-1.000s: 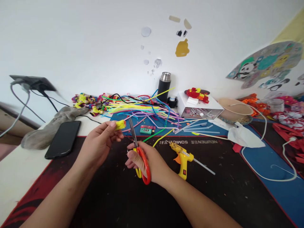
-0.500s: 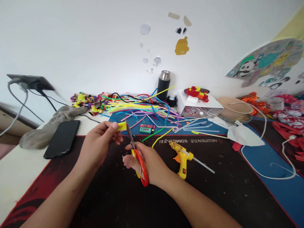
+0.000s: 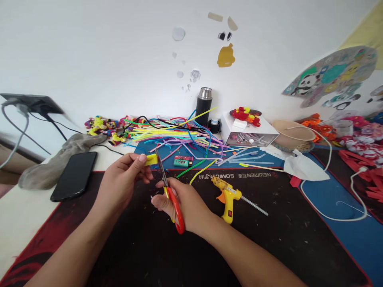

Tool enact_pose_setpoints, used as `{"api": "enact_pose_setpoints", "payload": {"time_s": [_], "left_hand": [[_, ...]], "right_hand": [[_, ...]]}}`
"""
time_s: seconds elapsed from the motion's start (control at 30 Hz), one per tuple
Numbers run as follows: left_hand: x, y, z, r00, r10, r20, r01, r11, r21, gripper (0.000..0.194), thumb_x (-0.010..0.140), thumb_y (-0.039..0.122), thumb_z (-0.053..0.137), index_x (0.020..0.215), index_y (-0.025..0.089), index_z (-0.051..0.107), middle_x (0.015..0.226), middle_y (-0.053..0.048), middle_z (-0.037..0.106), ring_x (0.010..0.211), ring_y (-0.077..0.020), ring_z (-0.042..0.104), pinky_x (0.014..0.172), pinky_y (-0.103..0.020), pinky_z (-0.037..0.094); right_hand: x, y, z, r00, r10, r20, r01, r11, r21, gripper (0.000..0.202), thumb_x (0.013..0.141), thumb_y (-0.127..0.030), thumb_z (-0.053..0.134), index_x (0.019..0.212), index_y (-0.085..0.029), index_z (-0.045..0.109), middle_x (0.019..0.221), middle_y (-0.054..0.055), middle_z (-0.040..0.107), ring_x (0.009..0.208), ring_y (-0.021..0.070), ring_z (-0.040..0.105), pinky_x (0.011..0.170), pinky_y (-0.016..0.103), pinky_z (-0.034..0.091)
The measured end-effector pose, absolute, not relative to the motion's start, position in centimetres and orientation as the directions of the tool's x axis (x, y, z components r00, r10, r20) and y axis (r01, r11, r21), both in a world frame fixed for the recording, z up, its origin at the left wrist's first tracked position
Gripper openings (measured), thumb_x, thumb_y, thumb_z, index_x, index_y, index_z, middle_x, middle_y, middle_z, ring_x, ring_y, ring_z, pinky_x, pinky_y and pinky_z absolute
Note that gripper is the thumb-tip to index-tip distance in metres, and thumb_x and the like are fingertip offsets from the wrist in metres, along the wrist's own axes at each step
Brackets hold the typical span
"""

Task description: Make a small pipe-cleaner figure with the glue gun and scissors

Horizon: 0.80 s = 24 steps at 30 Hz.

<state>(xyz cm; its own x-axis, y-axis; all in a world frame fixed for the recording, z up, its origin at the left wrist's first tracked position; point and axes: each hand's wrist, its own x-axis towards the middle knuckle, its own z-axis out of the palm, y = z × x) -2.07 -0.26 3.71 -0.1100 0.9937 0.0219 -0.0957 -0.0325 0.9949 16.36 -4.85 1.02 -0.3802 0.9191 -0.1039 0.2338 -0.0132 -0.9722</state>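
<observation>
My L hand [image 3: 121,181] has thumb & fingers pinched tight on a short yellow piece [image 3: 151,160], held up above the far edge of the dark mat [image 3: 269,255], approx. mid-view. My R hand [image 3: 187,203] is curled round the scissors [image 3: 178,211], red + yellow handles, blades pointing up & away w/ only a narrow gap, if any; tips are at the R end of the yellow piece, can't tell if they've bitten in. Writing: mat has pale lettering along its far edge, incl. "SOMIC" [image 3: 228,176] & "NEWMEN" [image 3: 262,175], each w/ Chinese chars beside it, the lot looking flipped from where I sit. Yellow glue gun [image 3: 229,195] lies on the mat to the R of my R hand, clear stick out its back; it has a pale label, print too small to read. Small red/green pack [image 3: 183,161] beyond the scissors also has print, ditto illegible. Behind it, big heap of multicol. pipe cleaners [image 3: 170,131], black flask [image 3: 204,109] upright w/ silver top, no. of clear glue sticks [image 3: 251,159] on the blue part, white box [image 3: 248,129] w/ red & yellow fuzzy bits on top. Black phone [image 3: 74,175] far L, screen dark.
</observation>
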Motion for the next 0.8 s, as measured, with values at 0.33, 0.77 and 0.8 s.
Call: {"api": "enact_pose_setpoints", "payload": {"time_s": [0.33, 0.77, 0.8], "left_hand": [[-2.19, -0.32, 3.88, -0.142, 0.99, 0.017, -0.139, -0.037, 0.99, 0.039, 0.077, 0.05, 0.094, 0.075, 0.018, 0.071, 0.063, -0.001, 0.07, 0.052, -0.0144, 0.065, 0.052, -0.024, 0.052], [-2.26, -0.23, 3.71, -0.143, 0.99, -0.007, -0.162, -0.016, 0.987, 0.044, 0.073, 0.054, 0.096, 0.076, 0.018, 0.071, 0.063, -0.001, 0.07, 0.05, -0.0143, 0.065, 0.048, -0.023, 0.052], [-2.24, -0.26, 3.73, -0.142, 0.99, -0.011, -0.162, -0.012, 0.987, 0.044, 0.073, 0.054, 0.096, 0.076, 0.018, 0.071, 0.063, -0.001, 0.07, 0.05, -0.0144, 0.065, 0.048, -0.023, 0.051]], "right_hand": [[16.64, -4.98, 1.4, -0.442, 0.886, -0.14, 0.191, -0.059, -0.98, 0.067, 0.085, -0.074, 0.081, 0.125, -0.023, 0.066, 0.085, 0.001, 0.073, 0.078, 0.0224, 0.072, 0.073, 0.034, 0.053], [16.33, -5.11, 0.63, -0.378, 0.911, -0.165, 0.138, -0.121, -0.983, 0.065, 0.095, -0.078, 0.066, 0.129, -0.023, 0.063, 0.091, 0.005, 0.077, 0.062, 0.0192, 0.074, 0.058, 0.029, 0.054], [16.32, -5.11, 0.63, -0.376, 0.911, -0.169, 0.144, -0.123, -0.982, 0.065, 0.095, -0.077, 0.066, 0.129, -0.022, 0.063, 0.088, 0.005, 0.076, 0.06, 0.0187, 0.073, 0.056, 0.028, 0.053]]}}
